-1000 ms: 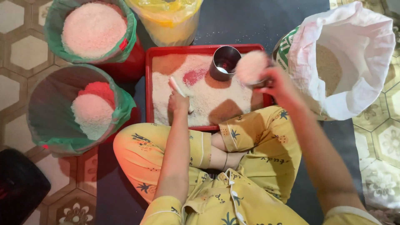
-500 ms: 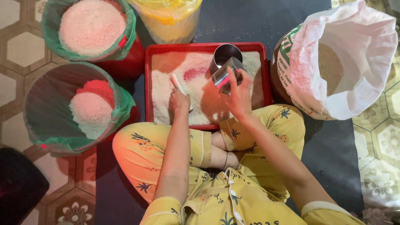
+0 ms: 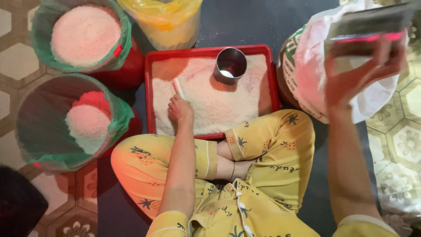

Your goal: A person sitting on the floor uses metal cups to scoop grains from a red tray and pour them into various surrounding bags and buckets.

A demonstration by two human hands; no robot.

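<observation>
Two hands busy: left hand (image 3: 180,109) grips a white stick (image 3: 178,87) on rice; right hand (image 3: 357,74) clutches a flat box (image 3: 370,27)

Red tray (image 3: 150,94) holds white rice (image 3: 219,105). Steel cup (image 3: 231,64) is silver. Two buckets (image 3: 127,72) are red with green liners (image 3: 115,127). Third bag (image 3: 169,19) is yellow. Sack (image 3: 315,87) is white with green print. Trousers (image 3: 272,145) are yellow with dark palm motifs. Floor (image 3: 15,92) has beige hexagon tiles.

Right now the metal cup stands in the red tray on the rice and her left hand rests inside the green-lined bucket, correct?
Not quite. The head view shows the left hand in the red tray on the rice, holding a small white stick, not in the bucket. The metal cup does stand there.
</observation>
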